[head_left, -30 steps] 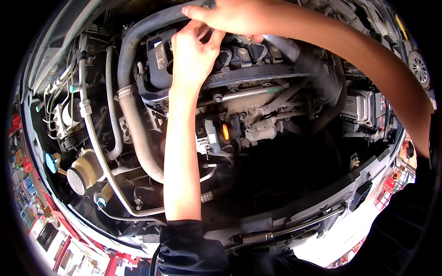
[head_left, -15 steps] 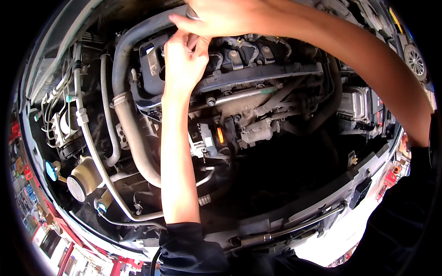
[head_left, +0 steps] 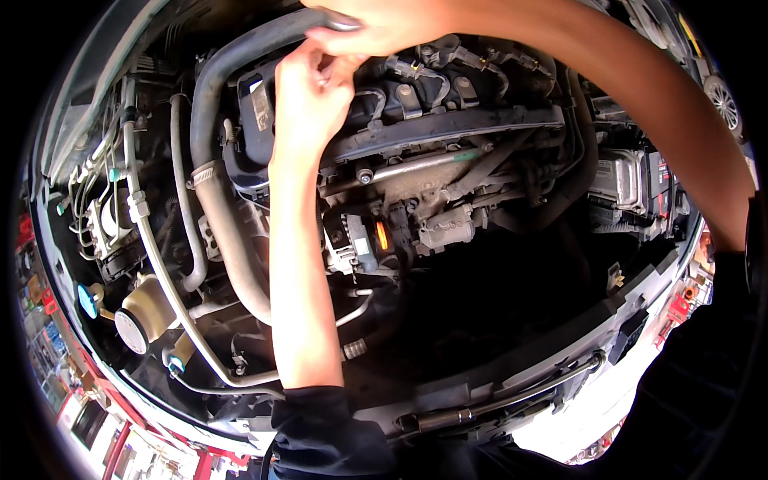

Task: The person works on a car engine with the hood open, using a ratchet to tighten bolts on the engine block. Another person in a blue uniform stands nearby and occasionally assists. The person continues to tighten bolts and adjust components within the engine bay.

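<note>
Both my hands meet over the far left part of the engine. My left hand (head_left: 310,100) is closed, its fingers curled together above the black engine top (head_left: 258,120); what they pinch, if anything, is hidden. My right hand (head_left: 388,30) reaches in from the right and lies over my left fingertips, its fingers bent closed. A shiny grey metal piece (head_left: 346,25) shows at the right hand's edge, too little of it to name. Close beside the hands curves a thick black hose (head_left: 210,112). Wired connectors (head_left: 408,68) sit to their right.
A clamp (head_left: 205,174) joins the hose to a grey-brown pipe (head_left: 228,240). On the left stand a capped reservoir (head_left: 148,312) and thin metal lines (head_left: 152,248). A metal-cased module (head_left: 618,180) sits at the right. The front crossmember (head_left: 512,368) runs along the near side.
My left hand has shifted slightly left, and its fingers stay closed. The right hand has moved a little, showing more of the metal piece. The view has shifted slightly.
</note>
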The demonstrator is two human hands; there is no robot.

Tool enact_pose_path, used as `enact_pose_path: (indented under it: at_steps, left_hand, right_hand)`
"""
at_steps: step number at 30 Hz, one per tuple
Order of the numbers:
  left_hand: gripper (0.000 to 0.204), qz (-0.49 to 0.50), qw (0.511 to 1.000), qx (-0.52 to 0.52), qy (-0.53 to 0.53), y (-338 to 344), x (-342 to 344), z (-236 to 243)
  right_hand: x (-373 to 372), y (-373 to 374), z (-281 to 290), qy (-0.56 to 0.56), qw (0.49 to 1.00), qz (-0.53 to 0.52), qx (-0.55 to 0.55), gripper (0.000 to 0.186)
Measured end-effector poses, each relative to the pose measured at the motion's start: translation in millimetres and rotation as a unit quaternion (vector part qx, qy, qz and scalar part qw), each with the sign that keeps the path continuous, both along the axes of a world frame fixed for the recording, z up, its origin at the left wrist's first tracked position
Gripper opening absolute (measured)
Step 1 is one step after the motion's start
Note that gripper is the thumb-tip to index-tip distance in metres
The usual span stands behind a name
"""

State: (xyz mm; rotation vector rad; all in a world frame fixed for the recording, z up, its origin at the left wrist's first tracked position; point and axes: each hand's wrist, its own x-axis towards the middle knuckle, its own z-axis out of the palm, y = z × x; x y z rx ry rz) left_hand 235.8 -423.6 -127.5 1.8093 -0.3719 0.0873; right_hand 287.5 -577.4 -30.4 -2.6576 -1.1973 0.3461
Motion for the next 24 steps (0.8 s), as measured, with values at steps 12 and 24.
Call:
enact_pose_path:
  at_steps: [12, 24]
  left_hand:
    - [0.017, 0.043, 0.998, 0.037, -0.002, 14.2, -1.4, -3.5]
    - [0.022, 0.050, 0.997, -0.056, -0.002, 3.7, -3.1, 0.9]
  right_hand:
    - [-17.6, 13.3, 10.1, -0.029, 0.999, 0.019, 0.008, 0.040]
    - [-26.9, 30.4, 11.0, 0.434, 0.792, -0.373, 0.212, 0.046]
